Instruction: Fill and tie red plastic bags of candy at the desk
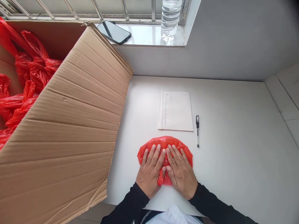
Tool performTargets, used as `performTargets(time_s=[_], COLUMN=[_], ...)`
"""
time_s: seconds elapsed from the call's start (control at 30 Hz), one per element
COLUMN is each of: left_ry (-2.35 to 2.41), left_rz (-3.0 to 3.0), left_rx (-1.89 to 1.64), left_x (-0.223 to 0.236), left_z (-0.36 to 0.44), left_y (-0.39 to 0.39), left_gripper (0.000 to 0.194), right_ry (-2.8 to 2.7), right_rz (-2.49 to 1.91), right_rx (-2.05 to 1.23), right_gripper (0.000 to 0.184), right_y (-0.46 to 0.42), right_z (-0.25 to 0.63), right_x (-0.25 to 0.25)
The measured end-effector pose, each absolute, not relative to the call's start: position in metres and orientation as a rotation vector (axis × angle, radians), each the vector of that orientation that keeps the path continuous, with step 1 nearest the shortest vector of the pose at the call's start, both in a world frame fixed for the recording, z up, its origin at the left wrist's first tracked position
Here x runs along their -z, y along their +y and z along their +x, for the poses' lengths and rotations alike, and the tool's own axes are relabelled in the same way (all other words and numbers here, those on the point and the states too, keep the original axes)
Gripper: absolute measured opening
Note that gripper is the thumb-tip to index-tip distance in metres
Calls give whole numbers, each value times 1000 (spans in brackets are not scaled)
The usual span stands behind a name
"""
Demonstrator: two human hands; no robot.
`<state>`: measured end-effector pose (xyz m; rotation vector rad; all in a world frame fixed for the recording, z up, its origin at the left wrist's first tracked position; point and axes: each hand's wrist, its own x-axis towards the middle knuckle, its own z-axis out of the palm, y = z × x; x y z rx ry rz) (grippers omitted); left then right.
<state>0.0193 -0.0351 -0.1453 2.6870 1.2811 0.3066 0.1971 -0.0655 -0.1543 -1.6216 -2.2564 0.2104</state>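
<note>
A red plastic bag (167, 141) lies flattened on the white table, close to its front edge. My left hand (150, 169) rests flat over the bag's left half, fingers stretched out and pointing away from me. On the right half lies my right hand (181, 171), also flat with its fingers extended. The two thumbs are close together near the middle, where a crumpled, twisted piece of the red plastic shows. What the bag contains, if anything, is hidden.
A large cardboard box (77, 124) with several knotted red bags (37, 68) stands at the left. Beyond my hands lie a notebook (177, 110) and a pen (197, 130) on the table (233, 140). The windowsill holds a phone (115, 32) and a water bottle (171, 17).
</note>
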Motion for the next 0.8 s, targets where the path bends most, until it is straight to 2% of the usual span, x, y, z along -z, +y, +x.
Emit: performTargets(time_s=[0.43, 0.67, 0.8], left_ry=[1275, 1261, 1306], left_rz=[2606, 2412, 2303], left_rx=[-309, -349, -431], left_x=[140, 120, 110], left_z=[19, 14, 2], left_y=[-37, -37, -38], left_gripper=[65, 59, 56], right_ry=[-2212, -1961, -1743], right_rz=[-1618, -1665, -1739], right_rx=[-245, -583, -639], right_gripper=[62, 60, 58], right_y=[-67, -65, -64], right_z=[196, 207, 227], right_x=[153, 135, 129])
